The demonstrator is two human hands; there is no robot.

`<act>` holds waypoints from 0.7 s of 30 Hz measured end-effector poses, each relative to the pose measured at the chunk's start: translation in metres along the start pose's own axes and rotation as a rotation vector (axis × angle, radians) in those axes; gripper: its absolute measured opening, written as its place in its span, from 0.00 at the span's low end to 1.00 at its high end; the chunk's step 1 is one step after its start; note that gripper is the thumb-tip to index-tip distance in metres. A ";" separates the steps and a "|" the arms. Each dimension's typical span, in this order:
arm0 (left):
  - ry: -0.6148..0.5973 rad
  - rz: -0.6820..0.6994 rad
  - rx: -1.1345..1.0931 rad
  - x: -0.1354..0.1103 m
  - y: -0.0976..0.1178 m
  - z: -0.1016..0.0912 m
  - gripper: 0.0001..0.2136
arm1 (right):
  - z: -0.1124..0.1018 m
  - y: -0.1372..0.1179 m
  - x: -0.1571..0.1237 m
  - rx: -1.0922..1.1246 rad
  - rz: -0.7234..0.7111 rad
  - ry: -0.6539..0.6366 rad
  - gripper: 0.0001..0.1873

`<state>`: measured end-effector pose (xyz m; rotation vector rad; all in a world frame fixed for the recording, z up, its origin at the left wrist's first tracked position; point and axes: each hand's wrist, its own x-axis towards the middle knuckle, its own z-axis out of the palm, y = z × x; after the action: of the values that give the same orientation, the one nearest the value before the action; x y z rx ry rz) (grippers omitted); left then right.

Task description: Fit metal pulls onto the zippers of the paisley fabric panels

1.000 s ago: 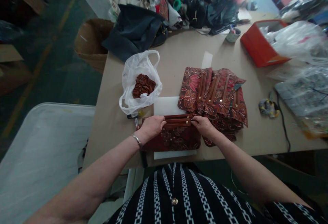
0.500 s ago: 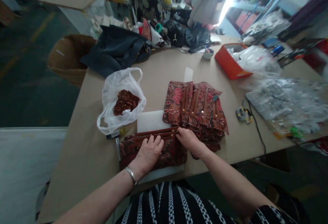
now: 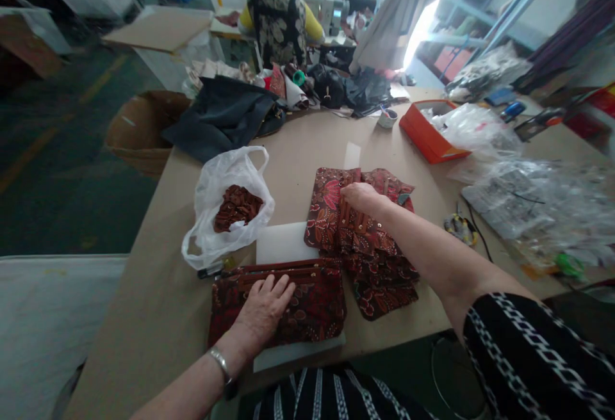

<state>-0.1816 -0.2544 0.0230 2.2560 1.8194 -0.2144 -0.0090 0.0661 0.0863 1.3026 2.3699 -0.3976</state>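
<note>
At the table (image 3: 307, 145), right hand (image 3: 362, 197) shifts onto floral stack (image 3: 324, 215).
Curled, its hold I cannot confirm; left hand (image 3: 262, 311) splays on zippered panel (image 3: 314, 311).

On the table (image 3: 163, 285), a pouch (image 3: 317, 311) lies across a sheet (image 3: 278, 244), the left hand (image 3: 263, 311) on top of it. Just to its right, reaching farther back, is a pile of pouches (image 3: 384, 260), with the right hand (image 3: 362, 198) over it. Behind the pouch, leftward, a carrier bag (image 3: 204, 209) holds a heap of pieces (image 3: 237, 207). Pliers (image 3: 460, 229) lie right of the pile, between it and some packets (image 3: 538, 196). Behind the packets sits a box (image 3: 420, 132) (plastic partly inside), with a cup (image 3: 387, 119) just left. Cloth (image 3: 221, 116) covers the far left corner, beside a bin (image 3: 139, 132).
</note>
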 end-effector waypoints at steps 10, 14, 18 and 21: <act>0.017 -0.050 -0.070 -0.002 0.005 0.004 0.23 | 0.049 -0.011 0.023 0.130 0.305 0.102 0.26; 0.004 -0.069 -0.097 -0.001 0.005 -0.004 0.21 | 0.041 0.007 0.017 0.197 0.332 0.139 0.18; -0.044 -0.051 -0.143 0.001 0.001 -0.019 0.17 | 0.035 0.011 0.006 0.244 0.342 0.141 0.14; -0.084 -0.033 -0.160 0.002 -0.001 -0.027 0.17 | 0.037 -0.002 -0.001 0.259 0.356 0.174 0.20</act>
<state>-0.1830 -0.2453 0.0483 2.0790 1.7657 -0.1605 -0.0025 0.0481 0.0544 1.9089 2.2082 -0.5093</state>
